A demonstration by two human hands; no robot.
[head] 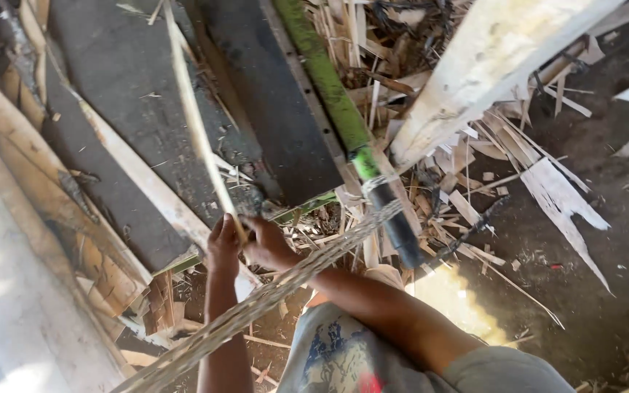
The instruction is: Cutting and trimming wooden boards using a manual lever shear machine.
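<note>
Grey shirt [343, 356] and both forearms fill the lower frame. Left hand [221, 246] and right hand [269, 244] sit pressed side by side, both pinching one thin bamboo strip [196, 124] that runs up over dark boards [271, 109]. Strip looks already split thin; shavings [475, 211] lie around. Green bamboo pole [329, 87] rests whole alongside.

A thin, pale bamboo strip [196, 124] is held near its lower end — long, narrow and slightly bowed. It is stood almost upright, tilted leftward toward the top, against dark boards.
</note>
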